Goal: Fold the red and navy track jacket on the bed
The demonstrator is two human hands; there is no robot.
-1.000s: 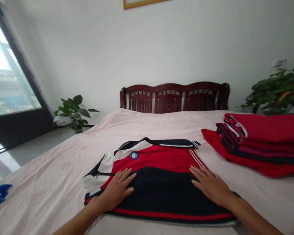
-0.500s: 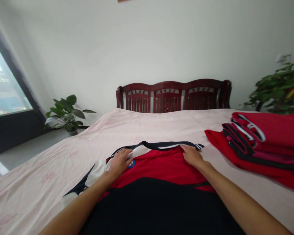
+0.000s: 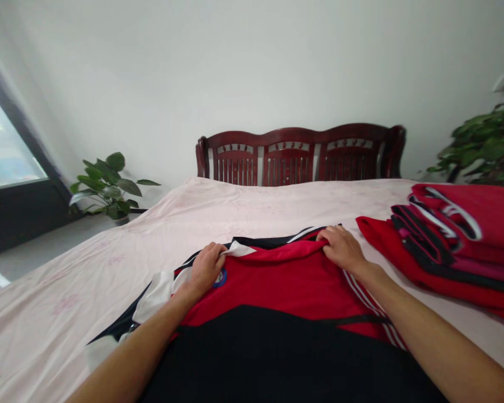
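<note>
A red, white and dark garment (image 3: pixel 269 280) with white stripes and a round blue badge lies on the bed, close to my body. My left hand (image 3: pixel 209 265) has its fingers closed on the white part of its far edge, just above the badge. On the right, my right hand (image 3: pixel 341 246) grips the red far edge, which is slightly raised between the two hands. Dark fabric shows beyond that edge. The near part of the garment is hidden behind dark cloth at the bottom of the view.
A stack of folded red and dark clothes (image 3: pixel 466 240) sits on the right of the pink bed sheet (image 3: pixel 277 207). Beyond the bed stands a dark wooden headboard (image 3: pixel 288 159). Potted plants are at left (image 3: pixel 109 187) and right (image 3: pixel 483 143).
My right hand has closed on the garment's edge and moved up and right. The red edge is lifted and pulled straighter, and white stripes now show by my right forearm.
</note>
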